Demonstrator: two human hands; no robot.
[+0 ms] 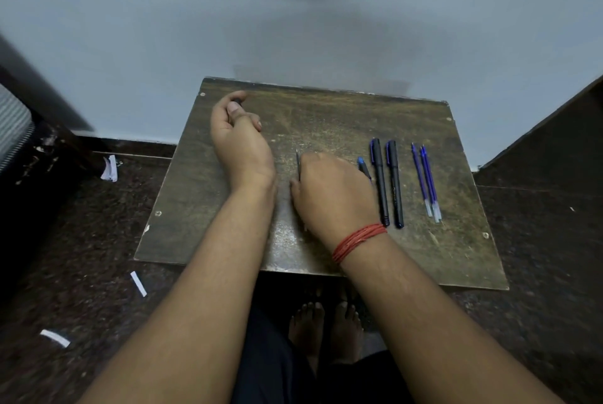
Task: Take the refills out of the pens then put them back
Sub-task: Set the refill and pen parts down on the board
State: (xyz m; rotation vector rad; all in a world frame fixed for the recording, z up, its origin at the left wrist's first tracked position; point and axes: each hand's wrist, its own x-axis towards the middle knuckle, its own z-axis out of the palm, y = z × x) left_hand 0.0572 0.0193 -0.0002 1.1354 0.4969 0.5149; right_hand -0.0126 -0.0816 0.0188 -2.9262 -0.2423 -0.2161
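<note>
The right hand (329, 191) pinches a thin refill (298, 164), light, bendy and best held mid-shaft; the left hand (238, 136) curls around something dark, barely visible.

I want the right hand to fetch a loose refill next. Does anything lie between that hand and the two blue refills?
Yes. Between the right hand and the blue refills lie two black pens, side by side on the board, plus a blue-tipped piece beside the hand.

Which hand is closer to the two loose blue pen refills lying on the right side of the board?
The right hand. It rests mid-board, with two black pens between it and the loose blue refills. The left hand is curled near the board's far-left corner, much farther away.
</note>
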